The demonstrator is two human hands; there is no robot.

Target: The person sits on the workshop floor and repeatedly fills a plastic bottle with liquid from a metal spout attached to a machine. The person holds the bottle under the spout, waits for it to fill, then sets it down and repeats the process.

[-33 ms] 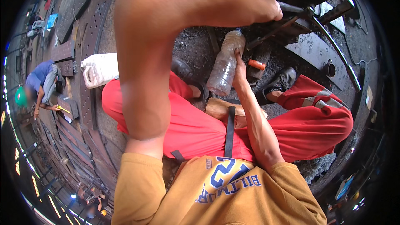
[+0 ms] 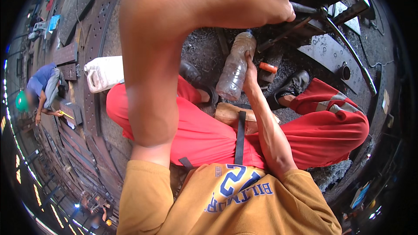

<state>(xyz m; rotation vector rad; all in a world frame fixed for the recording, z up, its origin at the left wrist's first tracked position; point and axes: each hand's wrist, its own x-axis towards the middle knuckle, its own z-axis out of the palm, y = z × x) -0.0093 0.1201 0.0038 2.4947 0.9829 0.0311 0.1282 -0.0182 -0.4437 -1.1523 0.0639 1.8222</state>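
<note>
My right hand (image 2: 250,72) is closed round a large clear plastic bottle (image 2: 231,72), its fingers mostly behind it. The bottle is ribbed and cloudy, and leans with its neck up and away from me. My left arm crosses the top of the view, bent at the elbow. At its end my left hand (image 2: 276,11) closes on a dark metal bar (image 2: 303,8), part of a steel frame (image 2: 311,26). The forearm hides most of those fingers. Just right of the bottle lies a small orange cylinder (image 2: 268,67).
A wooden block (image 2: 226,114) lies between my red-trousered legs. A white jug (image 2: 104,73) stands by my left knee. Metal shavings cover the floor, with a steel plate (image 2: 328,56) at right. Far left, a person in a green helmet (image 2: 21,101) bends over steel pieces, holding something yellow.
</note>
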